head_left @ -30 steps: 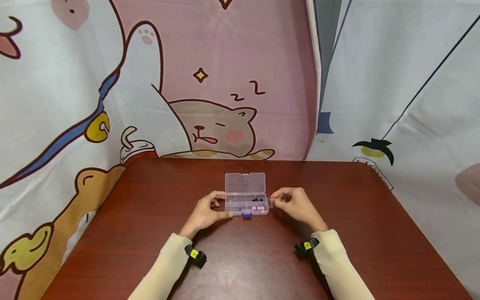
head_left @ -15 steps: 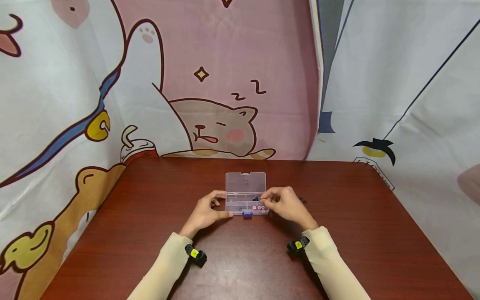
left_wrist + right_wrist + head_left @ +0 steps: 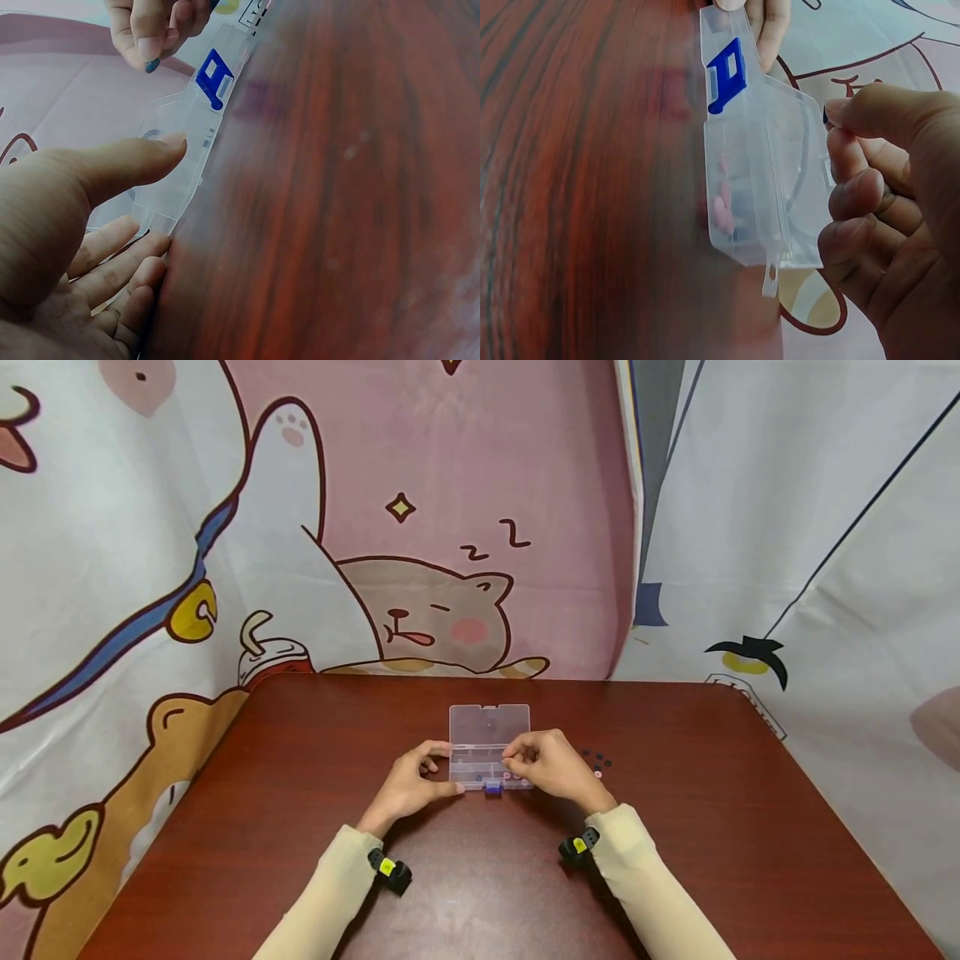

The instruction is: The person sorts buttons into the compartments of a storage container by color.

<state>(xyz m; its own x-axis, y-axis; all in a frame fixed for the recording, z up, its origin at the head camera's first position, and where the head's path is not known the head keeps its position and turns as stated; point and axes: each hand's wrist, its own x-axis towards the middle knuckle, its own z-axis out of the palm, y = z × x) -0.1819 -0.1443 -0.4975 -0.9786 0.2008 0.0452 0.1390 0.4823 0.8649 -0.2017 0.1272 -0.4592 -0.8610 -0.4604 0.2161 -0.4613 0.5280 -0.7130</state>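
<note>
Clear plastic rectangular compartment box sits on the table between our hands, its raised lid leaning up at the back. Our left hand holds its left end in a wide curve, thumb at the front corner and fingers at the side. Our right hand hangs over the box's right part, thumb and forefinger pinched together on a small dark rounded piece, the other fingers bent loosely. Beneath it, in the front row, we see small pink rounded pieces bunched toward the right; to their left, in the same row, shows one small bluish piece. What fills the back compartments under the right hand we cannot tell, since that hand covers them. A bright blue plastic latch hangs at the middle of the front wall. Just beyond our right hand, a few small dark pieces and a pink one lie scattered on the reddish-brown wood-grain table. Our pale yellow sleeves end at black wrist cameras with yellow squares. Behind the table we have a pink and white cartoon-printed cloth.
</note>
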